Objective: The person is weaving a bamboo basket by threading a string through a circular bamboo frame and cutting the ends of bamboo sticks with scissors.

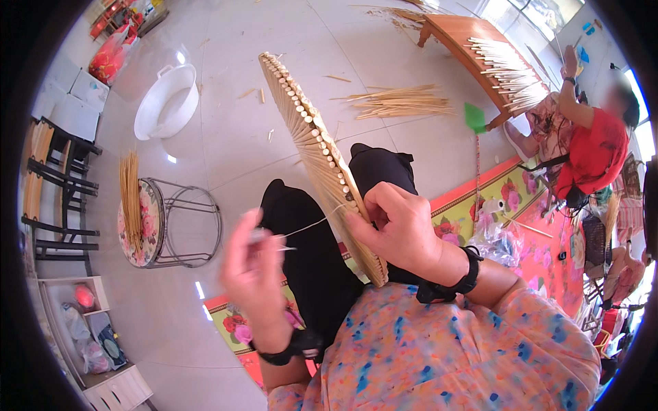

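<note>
A round, flat disc of straw stalks stands nearly edge-on over my lap, pale cut stalk ends lining its rim. My right hand grips its near right part, thumb and fingers pressed on the rim. From the disc near that thumb, a thin white string runs left to my left hand. The left hand is blurred by motion, its fingers drawn together on the string. A short, thin pale piece sticks out beside those fingers; I cannot tell whether it is a needle or the string's end.
Left is a round stool with a straw bundle; beyond it stands a white tub. Loose stalks lie on the floor ahead. At right, a person in red sits by a wooden table bearing pale stalks.
</note>
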